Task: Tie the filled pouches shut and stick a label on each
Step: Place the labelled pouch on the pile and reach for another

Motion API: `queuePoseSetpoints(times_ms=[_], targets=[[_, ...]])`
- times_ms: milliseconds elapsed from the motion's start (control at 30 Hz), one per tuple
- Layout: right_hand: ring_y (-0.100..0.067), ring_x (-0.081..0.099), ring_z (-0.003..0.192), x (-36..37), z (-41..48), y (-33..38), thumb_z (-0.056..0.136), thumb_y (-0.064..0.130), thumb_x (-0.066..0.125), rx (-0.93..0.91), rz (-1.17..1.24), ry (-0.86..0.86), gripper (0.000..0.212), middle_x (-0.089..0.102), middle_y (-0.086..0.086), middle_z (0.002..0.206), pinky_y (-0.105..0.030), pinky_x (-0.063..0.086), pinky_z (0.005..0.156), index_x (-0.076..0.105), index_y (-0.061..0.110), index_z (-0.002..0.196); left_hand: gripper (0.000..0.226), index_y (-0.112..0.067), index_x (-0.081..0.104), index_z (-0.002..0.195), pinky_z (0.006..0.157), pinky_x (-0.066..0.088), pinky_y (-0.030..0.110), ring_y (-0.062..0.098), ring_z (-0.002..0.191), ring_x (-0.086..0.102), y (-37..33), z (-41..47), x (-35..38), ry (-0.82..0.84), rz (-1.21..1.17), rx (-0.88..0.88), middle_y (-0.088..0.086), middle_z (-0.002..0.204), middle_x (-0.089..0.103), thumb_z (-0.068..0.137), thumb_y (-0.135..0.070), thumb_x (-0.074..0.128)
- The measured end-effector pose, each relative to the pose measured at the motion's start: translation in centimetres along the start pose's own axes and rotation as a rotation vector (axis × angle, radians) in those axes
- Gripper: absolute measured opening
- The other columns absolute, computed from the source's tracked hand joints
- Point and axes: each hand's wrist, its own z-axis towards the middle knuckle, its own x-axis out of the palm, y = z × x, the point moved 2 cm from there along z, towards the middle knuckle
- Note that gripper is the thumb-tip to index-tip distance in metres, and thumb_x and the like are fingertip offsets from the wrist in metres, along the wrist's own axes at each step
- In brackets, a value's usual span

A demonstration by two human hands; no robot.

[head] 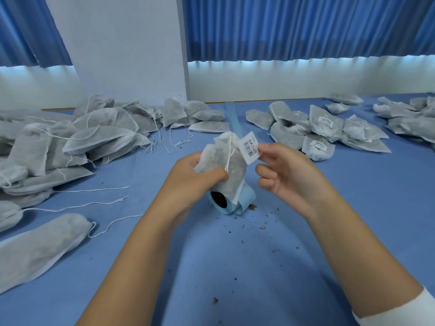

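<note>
My left hand grips a filled white pouch in mid-air above the blue table, its drawstring hanging down the front. My right hand pinches a white barcode label by its right edge, held against the pouch's upper right corner. Below the pouch lies a blue label roll with a dark core, its backing strip trailing away toward the far wall.
A heap of unlabelled pouches with loose strings covers the left side. One long pouch lies near left. Labelled pouches are piled at the right, more at the far right. Herb crumbs dot the blue tablecloth.
</note>
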Motion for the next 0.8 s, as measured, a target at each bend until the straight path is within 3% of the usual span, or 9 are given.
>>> queuePoseSetpoints(times_ms=[133,300,433,600,700,800], targets=[[-0.005,0.042,0.058,0.2,-0.3,0.0,0.085,0.027,0.071,-0.082,-0.48,-0.073,0.011,0.053,0.004,0.073,-0.017,0.043,0.054,0.077,0.027,0.077,0.021,-0.035,0.077,0.073,0.093,0.056,0.047,0.015,0.081,0.07,-0.1,-0.1,-0.2,0.038,-0.01,0.029,0.0,0.084,0.076,0.063,-0.017,0.07],[0.003,0.048,0.057,0.2,-0.3,0.0,0.085,0.031,0.07,-0.046,-0.612,-0.101,0.009,0.055,0.018,0.06,-0.021,0.043,0.064,0.078,0.029,0.081,0.027,-0.023,0.077,0.087,0.097,0.054,0.048,0.022,0.094,0.073,0.1,-0.1,-0.2,0.079,0.015,0.024,0.005,0.096,0.077,0.061,-0.018,0.073],[0.01,0.053,0.058,0.1,-0.1,-0.2,0.084,0.031,0.072,-0.067,-0.605,-0.158,0.01,0.065,0.022,0.065,-0.022,0.041,0.064,0.078,0.028,0.078,0.029,-0.036,0.077,0.083,0.096,0.054,0.046,0.023,0.098,0.071,-0.1,-0.3,0.0,0.128,0.039,0.051,0.0,0.095,0.077,0.062,-0.017,0.071],[0.006,0.052,0.058,0.3,0.0,-0.5,0.078,0.033,0.078,-0.202,-0.642,-0.262,0.008,0.068,0.019,0.073,-0.008,0.041,0.053,0.076,0.029,0.071,0.029,-0.028,0.075,0.09,0.096,0.052,0.054,0.03,0.099,0.07,-0.1,-0.5,0.3,0.128,0.069,0.082,0.008,0.098,0.075,0.062,-0.02,0.073],[0.0,0.045,0.05,0.5,-0.1,-0.7,0.075,0.03,0.08,-0.314,-0.671,-0.318,0.008,0.067,0.008,0.079,-0.006,0.036,0.051,0.075,0.024,0.072,0.021,-0.025,0.075,0.087,0.096,0.052,0.056,0.03,0.098,0.07,-0.5,-0.7,0.6,0.128,0.051,0.081,0.009,0.097,0.075,0.067,-0.031,0.077],[-0.004,0.042,0.05,0.8,-0.2,-0.9,0.075,0.027,0.079,-0.384,-0.699,-0.348,0.006,0.064,-0.003,0.086,-0.008,0.034,0.053,0.073,0.026,0.072,0.027,-0.022,0.076,0.085,0.095,0.053,0.056,0.03,0.096,0.07,-0.7,-0.8,1.0,0.046,0.023,0.092,0.011,0.096,0.075,0.073,-0.046,0.073]])
